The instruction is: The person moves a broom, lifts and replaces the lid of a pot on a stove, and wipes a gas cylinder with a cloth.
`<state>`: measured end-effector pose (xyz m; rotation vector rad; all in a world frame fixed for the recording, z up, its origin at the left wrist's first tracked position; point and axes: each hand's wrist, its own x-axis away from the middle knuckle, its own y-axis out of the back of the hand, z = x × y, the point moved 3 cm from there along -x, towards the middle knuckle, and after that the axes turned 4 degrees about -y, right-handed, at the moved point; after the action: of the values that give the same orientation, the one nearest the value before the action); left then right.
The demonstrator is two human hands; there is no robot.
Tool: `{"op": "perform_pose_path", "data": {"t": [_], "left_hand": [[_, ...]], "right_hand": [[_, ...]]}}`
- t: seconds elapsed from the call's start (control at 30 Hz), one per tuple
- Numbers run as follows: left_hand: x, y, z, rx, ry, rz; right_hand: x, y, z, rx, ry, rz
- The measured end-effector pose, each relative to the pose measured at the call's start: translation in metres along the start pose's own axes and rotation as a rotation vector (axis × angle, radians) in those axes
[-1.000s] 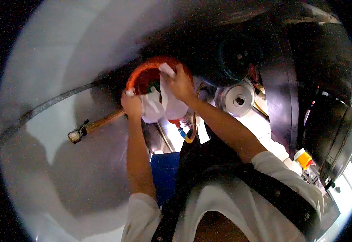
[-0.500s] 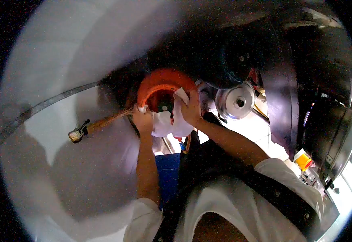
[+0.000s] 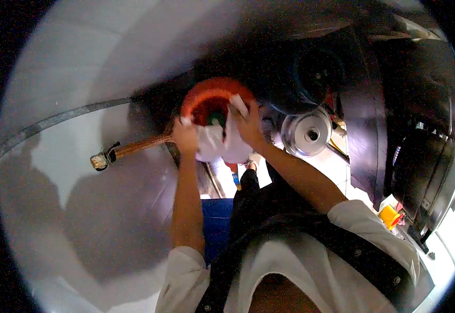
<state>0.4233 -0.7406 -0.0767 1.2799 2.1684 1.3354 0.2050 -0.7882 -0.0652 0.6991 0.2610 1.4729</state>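
Note:
Both hands are over a round orange bucket (image 3: 212, 87), whose dark inside shows a greenish patch. A thin white sheet (image 3: 212, 148), cloth or plastic, hangs across its near side. The fingers of my left hand (image 3: 187, 137) are closed on the sheet's left part beside the rim. On the right side, my right hand (image 3: 249, 128) grips another part of the sheet, and a white fold sticks up above its fingers. Motion blurs the hands and the bucket a little. Whether the sheet is one piece or two I cannot tell.
A bundle of sticks bound with string (image 3: 139, 147) juts out to the left. On the right lies a shiny round metal lid or pan (image 3: 306, 131), near a large dark drum (image 3: 319, 75). A blue box (image 3: 216, 221) stands below; a yellow container (image 3: 389, 216) sits farther right.
Both hands and the white sheet have shifted slightly up in the view, over the bucket's near rim. My foot now shows below. Both hands keep their grip.

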Motion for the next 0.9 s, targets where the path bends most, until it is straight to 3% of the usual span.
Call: {"op": "perform_pose_path", "data": {"t": [0.03, 0.07, 0.13, 0.2, 0.27, 0.37, 0.47, 0.6, 0.73, 0.8, 0.9], "left_hand": [[0.028, 0.006, -0.004, -0.029, -0.025, 0.067], [0.05, 0.034, -0.035, 0.056, 0.122, 0.074], [0.043, 0.024, -0.02, 0.078, -0.137, 0.059], [0.043, 0.019, -0.017, 0.021, -0.045, 0.075], [0.02, -0.003, 0.019, -0.101, -0.185, -0.01], [-0.013, 0.026, -0.027, -0.083, -0.107, -0.009], [-0.057, 0.034, -0.043, -0.063, -0.088, 0.099], [-0.079, 0.006, 0.0, -0.139, -0.255, 0.087], [0.004, -0.003, 0.008, -0.165, 0.063, 0.055], [0.061, 0.009, -0.008, 0.127, 0.022, 0.007], [0.06, 0.017, -0.014, 0.108, 0.103, 0.056]], "right_hand": [[0.015, 0.002, -0.014, -0.006, 0.023, -0.002], [0.031, 0.006, -0.026, -0.01, 0.045, -0.005], [0.039, 0.009, -0.023, 0.017, 0.059, -0.007], [0.037, 0.011, -0.019, -0.006, 0.053, 0.009], [0.023, 0.011, -0.012, 0.002, 0.04, 0.008], [0.001, -0.001, 0.01, 0.008, -0.039, -0.005], [-0.027, -0.007, 0.044, -0.189, -0.219, 0.056], [-0.038, -0.003, 0.054, -0.2, -0.244, 0.102], [-0.004, -0.006, -0.007, -0.139, 0.028, 0.008], [0.022, 0.008, -0.03, -0.078, 0.044, 0.05], [0.022, 0.015, -0.038, 0.066, 0.088, 0.077]]}}
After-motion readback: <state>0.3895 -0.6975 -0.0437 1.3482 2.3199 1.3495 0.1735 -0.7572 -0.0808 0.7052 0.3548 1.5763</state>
